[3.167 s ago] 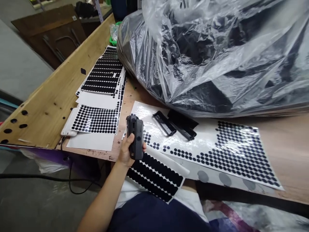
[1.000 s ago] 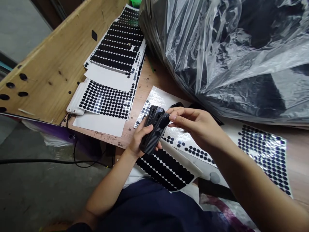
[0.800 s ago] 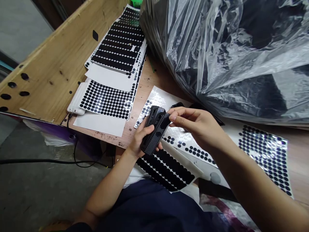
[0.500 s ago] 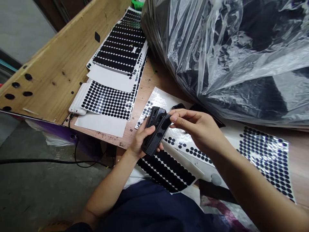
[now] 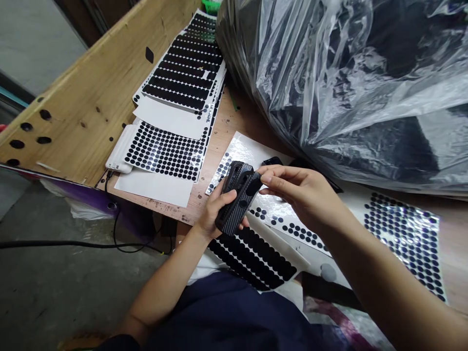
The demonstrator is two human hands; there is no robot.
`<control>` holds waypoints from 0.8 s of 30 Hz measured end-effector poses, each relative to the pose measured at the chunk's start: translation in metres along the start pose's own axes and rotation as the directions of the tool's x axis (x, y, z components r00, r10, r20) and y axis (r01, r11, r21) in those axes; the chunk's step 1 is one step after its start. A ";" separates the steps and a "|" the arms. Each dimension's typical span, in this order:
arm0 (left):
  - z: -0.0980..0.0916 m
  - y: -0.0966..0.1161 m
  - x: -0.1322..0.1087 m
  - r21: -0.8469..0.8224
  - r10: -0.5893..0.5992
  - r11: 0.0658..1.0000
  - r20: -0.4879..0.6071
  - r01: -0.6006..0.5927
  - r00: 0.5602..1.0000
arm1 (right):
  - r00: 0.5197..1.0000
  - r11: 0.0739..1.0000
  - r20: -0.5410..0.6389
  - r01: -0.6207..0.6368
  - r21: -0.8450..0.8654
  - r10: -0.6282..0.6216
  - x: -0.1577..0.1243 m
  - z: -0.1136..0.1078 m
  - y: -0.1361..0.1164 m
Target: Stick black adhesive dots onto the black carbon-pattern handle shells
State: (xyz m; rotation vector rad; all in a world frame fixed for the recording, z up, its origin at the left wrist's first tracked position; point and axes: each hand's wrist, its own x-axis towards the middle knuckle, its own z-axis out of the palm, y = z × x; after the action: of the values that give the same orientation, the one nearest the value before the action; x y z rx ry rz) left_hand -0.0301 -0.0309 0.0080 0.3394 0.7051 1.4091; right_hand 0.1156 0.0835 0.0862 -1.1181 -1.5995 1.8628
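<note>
Black and carbon-textured, the case (image 5: 236, 214) sits in the left hand (image 5: 210, 209) in the head view, held up near the edge of the counter (image 5: 234, 122). Its long axis slants from low on the left to high on the right, pointing away from the body. The left fingers grip the lower part, thumb over the top, fingertips peeping past the right edge. At the far end, the right hand (image 5: 303, 187) comes in from the right, thumb and forefinger pinched together at what looks like the edge of a dark patch (image 5: 252, 187); exactly what they grip is too small to tell. Most of the patch thus lies just left of those fingertips and slightly nearer the body, and the right hand is the closer to it. One round spot (image 5: 243, 203) sits between patch and left fingertips. Beyond the hands, a sheet of dots (image 5: 405, 239) lies on the counter.
</note>
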 end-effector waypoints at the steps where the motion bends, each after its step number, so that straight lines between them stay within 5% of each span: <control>1: 0.000 0.000 0.000 0.001 -0.002 1.000 0.001 0.002 1.000 | 1.000 1.000 0.006 0.004 -0.004 -0.004 0.000 0.000 0.000; 24: 0.000 0.000 -0.001 0.016 0.009 1.000 0.000 -0.009 1.000 | 0.983 0.915 0.014 0.178 -0.361 -0.185 -0.002 0.001 -0.010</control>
State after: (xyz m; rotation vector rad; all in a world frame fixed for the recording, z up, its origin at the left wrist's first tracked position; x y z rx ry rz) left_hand -0.0301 -0.0316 0.0078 0.3559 0.7159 1.4127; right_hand 0.1142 0.0835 0.0962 -1.0825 -2.0158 1.4696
